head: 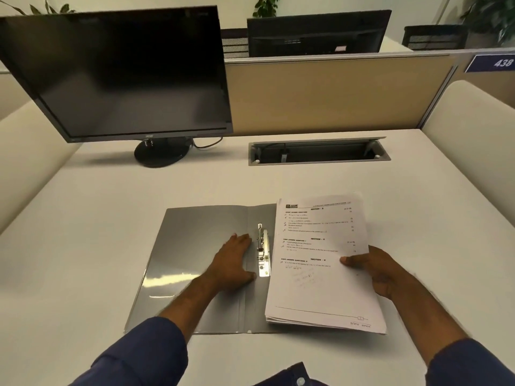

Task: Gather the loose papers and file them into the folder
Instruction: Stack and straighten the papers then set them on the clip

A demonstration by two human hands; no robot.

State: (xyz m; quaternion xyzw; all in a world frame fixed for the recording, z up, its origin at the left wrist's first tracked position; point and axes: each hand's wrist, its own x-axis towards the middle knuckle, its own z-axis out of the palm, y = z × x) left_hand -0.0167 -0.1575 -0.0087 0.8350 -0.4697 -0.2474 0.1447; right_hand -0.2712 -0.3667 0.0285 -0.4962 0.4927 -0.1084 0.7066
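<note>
A grey folder (192, 240) lies open on the white desk (111, 207), its metal clip (263, 250) running along the spine. My left hand (232, 260) rests flat on the inside of the left cover, fingers straight, right beside the clip. A stack of printed papers (315, 263) covers the folder's right half. My right hand (376, 268) holds the stack at its right edge, thumb on top and fingers underneath. The right cover is hidden under the sheets.
A black monitor (119, 76) on a round stand (161, 153) stands at the back left. An open cable hatch (317, 151) is set into the desk behind the folder. Beige partition panels (328, 96) close the back and sides.
</note>
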